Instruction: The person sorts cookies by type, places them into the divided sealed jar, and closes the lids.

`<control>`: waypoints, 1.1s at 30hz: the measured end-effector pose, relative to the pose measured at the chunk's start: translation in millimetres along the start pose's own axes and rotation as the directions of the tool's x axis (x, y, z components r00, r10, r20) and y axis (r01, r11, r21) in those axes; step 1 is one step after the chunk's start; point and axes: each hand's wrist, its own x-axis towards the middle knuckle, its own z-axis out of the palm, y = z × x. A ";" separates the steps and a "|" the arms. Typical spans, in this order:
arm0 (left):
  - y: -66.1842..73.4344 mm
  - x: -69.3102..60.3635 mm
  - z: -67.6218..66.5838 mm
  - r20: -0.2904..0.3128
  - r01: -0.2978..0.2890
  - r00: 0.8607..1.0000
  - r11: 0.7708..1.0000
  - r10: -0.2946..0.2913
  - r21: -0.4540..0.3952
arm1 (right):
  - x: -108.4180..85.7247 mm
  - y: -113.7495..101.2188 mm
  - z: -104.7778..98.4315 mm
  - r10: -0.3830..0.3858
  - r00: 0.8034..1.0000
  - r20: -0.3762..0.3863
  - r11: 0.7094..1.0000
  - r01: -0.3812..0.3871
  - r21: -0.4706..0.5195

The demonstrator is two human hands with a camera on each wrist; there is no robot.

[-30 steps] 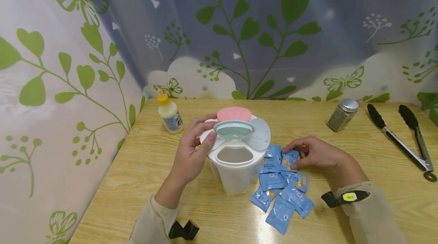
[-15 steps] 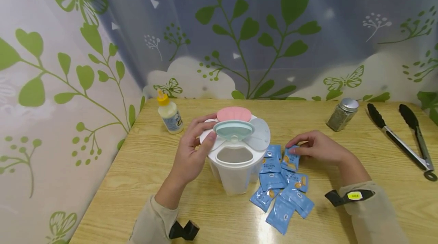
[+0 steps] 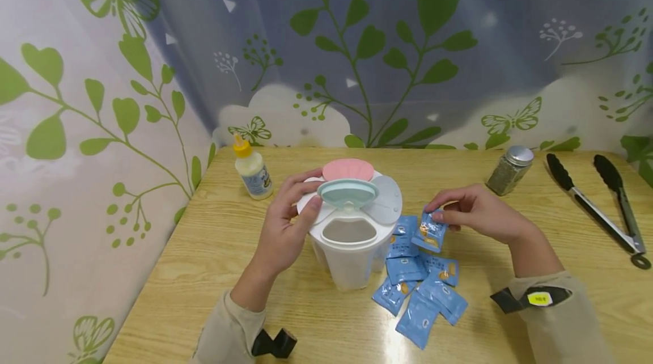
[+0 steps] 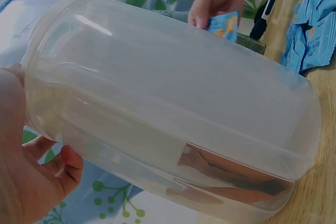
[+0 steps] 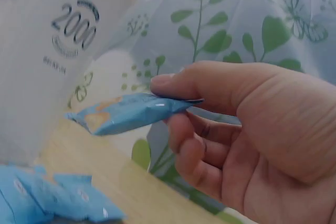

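While upright, "2000" container point(image 3: 348, 262) in left hand's point(image 3: 283, 229) grip, packet point(image 3: 429, 233) in right hand's point(image 3: 482, 215) pinch.

the translucent container point(image 5: 47, 90) reads "2000" (smaller print point(image 5: 54, 65) too blurred).

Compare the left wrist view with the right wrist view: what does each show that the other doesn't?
Only left wrist: the left hand gripping the translucent container, a reddish-brown packet inside it, and parts of the tongs and jar.
Only right wrist: the container's printed "2000".
Both: the container, the right hand pinching a blue packet, more packets, the tabletop and patterned curtain.
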 end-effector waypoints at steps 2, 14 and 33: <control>-0.2 0.0 0.2 0.001 0.000 1.000 1.000 0.000 0.000 | -1.1 -6.6 1.6 -0.034 0.999 0.003 0.999 0.033 0.021; -1.2 -0.3 0.3 0.000 -0.013 1.000 1.000 0.013 -0.013 | -5.6 -42.0 6.3 -0.364 0.930 0.043 0.903 0.341 0.261; -0.9 -1.3 1.3 -0.016 -0.029 0.999 1.000 0.029 0.003 | 1.6 -103.8 67.9 -0.452 0.827 -0.336 0.754 0.555 0.351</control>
